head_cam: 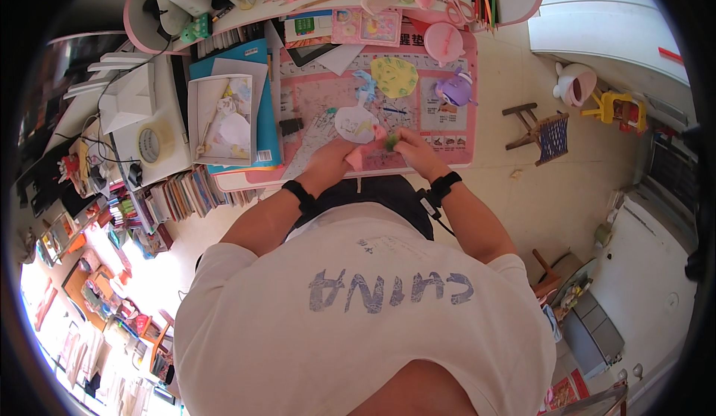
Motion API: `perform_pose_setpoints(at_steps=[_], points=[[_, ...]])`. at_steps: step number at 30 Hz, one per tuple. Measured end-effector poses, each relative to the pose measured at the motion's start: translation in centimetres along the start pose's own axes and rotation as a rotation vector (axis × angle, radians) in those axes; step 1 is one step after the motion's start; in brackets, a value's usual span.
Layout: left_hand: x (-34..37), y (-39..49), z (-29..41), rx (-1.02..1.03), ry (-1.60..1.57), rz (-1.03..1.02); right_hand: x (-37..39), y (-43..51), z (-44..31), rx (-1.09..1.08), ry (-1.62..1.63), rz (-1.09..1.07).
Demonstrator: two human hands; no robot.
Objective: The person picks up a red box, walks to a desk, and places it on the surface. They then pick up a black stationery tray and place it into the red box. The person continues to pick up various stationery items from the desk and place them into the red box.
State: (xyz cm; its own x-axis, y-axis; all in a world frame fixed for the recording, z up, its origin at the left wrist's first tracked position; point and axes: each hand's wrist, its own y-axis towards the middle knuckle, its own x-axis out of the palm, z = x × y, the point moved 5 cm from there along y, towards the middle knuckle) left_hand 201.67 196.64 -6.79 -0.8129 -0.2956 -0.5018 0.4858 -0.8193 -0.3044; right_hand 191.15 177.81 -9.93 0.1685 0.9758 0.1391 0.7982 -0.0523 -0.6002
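Observation:
My left hand (331, 161) holds a soft-looking pink piece (364, 152), whose material I cannot make out, near the front edge of the desk. Close by on the right, my right hand (418, 152) pinches a small fuzzy green piece (390, 143) between thumb and fingers. The pink and green pieces nearly meet; whether they touch is unclear. Just beyond them lies a rounded white paper cutout (353, 121) with a faint drawing. Farther back are a crumpled light-blue piece (366, 84) and a yellow patterned piece (394, 77).
A pink printed mat (313, 89) covers the desk. On its right sit a purple toy (456, 88) and a round pink item (443, 42). A white box (193, 119) of paper scraps rests on blue folders (268, 108) to the left. Pink-handled scissors (457, 10) lie on the shelf.

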Motion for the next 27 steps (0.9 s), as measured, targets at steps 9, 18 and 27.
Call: perform_pose_setpoints(at_steps=[9, 18, 27], points=[[-2.7, -0.1, -2.9, -0.259, 0.064, 0.131, -5.3, 0.0, -0.3, -0.104, -0.407, 0.264], [-2.3, 1.1, 1.5, 0.104, -0.089, -0.017, 2.4, 2.0, -3.5, -0.367, -0.601, 0.087], [-2.1, -0.4, -0.9, -0.028, 0.008, 0.113, 1.2, 1.3, -5.4, -0.299, -0.607, 0.286]])
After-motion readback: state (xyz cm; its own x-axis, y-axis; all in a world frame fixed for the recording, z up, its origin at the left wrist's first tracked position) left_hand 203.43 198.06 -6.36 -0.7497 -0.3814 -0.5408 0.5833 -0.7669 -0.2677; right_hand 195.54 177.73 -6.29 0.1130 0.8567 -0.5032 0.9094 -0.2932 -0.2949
